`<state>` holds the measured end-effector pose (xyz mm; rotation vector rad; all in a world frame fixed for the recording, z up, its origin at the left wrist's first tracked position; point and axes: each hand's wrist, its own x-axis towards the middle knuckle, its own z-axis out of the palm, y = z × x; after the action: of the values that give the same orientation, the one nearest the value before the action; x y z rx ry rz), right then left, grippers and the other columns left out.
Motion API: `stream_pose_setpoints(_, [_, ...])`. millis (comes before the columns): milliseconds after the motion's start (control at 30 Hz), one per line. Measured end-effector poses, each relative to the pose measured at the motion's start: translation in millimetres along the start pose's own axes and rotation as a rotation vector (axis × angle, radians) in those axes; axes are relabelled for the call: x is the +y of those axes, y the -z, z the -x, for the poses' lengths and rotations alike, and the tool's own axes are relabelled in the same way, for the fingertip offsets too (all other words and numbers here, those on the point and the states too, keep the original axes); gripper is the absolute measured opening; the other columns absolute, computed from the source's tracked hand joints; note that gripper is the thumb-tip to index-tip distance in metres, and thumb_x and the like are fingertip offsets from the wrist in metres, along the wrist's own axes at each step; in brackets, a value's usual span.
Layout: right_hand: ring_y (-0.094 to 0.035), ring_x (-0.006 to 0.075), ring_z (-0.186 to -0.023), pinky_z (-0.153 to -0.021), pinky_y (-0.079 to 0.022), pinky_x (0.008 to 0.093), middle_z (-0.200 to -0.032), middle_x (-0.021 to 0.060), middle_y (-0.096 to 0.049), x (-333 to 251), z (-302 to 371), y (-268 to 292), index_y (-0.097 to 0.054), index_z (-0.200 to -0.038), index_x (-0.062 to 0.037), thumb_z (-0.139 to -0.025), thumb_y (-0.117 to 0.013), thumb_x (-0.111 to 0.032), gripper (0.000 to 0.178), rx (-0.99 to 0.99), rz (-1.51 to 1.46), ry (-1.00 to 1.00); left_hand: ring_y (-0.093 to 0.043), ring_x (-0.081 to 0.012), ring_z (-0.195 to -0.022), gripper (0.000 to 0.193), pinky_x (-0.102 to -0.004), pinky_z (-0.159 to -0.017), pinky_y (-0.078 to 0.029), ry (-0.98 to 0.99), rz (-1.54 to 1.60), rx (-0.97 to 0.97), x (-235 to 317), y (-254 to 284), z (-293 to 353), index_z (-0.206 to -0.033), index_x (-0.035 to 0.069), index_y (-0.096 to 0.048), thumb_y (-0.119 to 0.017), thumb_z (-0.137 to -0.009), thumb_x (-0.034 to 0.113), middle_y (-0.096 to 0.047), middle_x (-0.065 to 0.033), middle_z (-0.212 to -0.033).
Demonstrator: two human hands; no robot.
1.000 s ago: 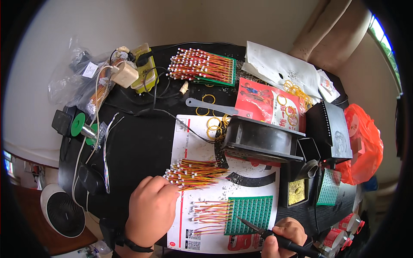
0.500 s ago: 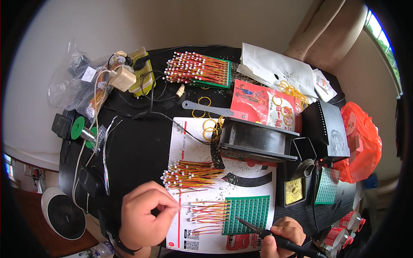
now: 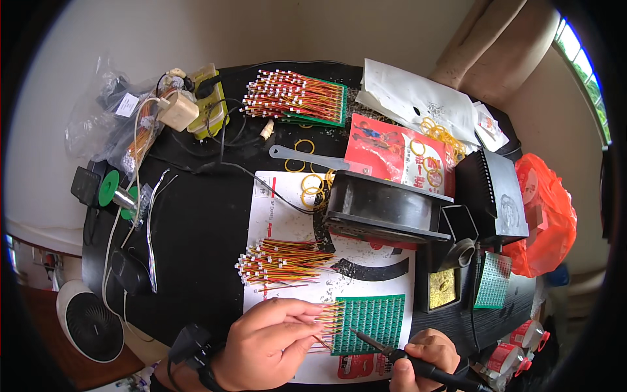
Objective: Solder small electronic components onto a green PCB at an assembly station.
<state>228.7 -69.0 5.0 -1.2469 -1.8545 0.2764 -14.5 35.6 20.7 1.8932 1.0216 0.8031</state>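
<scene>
My left hand (image 3: pixel 271 343) is closed in a pinch on a thin wire at the left edge of a green circuit board (image 3: pixel 375 313). Its fingers cover most of the red, yellow and dark wires (image 3: pixel 331 319) along that edge. A pen-shaped soldering iron (image 3: pixel 392 353) is gripped in my right hand (image 3: pixel 432 354); the tip points left over the board's lower left part. Whether it touches a joint, I cannot tell. Just above lies a loose pile of wires (image 3: pixel 287 261) with white connectors. The board rests on a white printed sheet (image 3: pixel 261 215).
A black fan (image 3: pixel 388 206) stands behind the board, beside an iron holder with yellow sponge (image 3: pixel 443 289) and a black station box (image 3: pixel 490 196). At the back, a wired bundle (image 3: pixel 290 98) lies on green boards. A solder spool (image 3: pixel 121 195) and cables occupy the left.
My left hand has moved right and slightly down, from left of the wires to the board's wired edge. The soldering iron stays over the board. The whole view has shifted slightly.
</scene>
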Motion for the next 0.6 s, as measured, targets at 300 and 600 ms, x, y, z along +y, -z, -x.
stream_pose_setpoints(300, [-0.052, 0.0237, -0.058, -0.050, -0.044, 0.0375, -0.087, 0.0180, -0.059, 5, -8, -3, -0.063, -0.123, -0.0074, -0.086, -0.061, 0.012, 0.041, 0.026, -0.040, 0.103, -0.070, -0.0256, -0.072, 0.022, -0.0340, -0.065, -0.058, -0.229, -0.171, -0.073, -3, -13, 8, -0.097, 0.001, -0.076, -0.077, -0.076, -0.006, -0.069, -0.0101, -0.085])
stream_pose_setpoints(600, [-0.050, 0.0217, -0.056, -0.046, -0.040, 0.0338, -0.088, 0.0174, -0.055, 10, -14, -2, -0.061, -0.126, -0.0040, -0.082, -0.064, 0.015, 0.049, 0.004, -0.076, 0.185, -0.069, -0.0253, -0.080, 0.021, -0.0338, -0.070, -0.058, -0.341, -0.390, -0.176, -7, -22, 17, -0.101, 0.000, -0.076, -0.074, -0.080, 0.003, -0.069, -0.0083, -0.091])
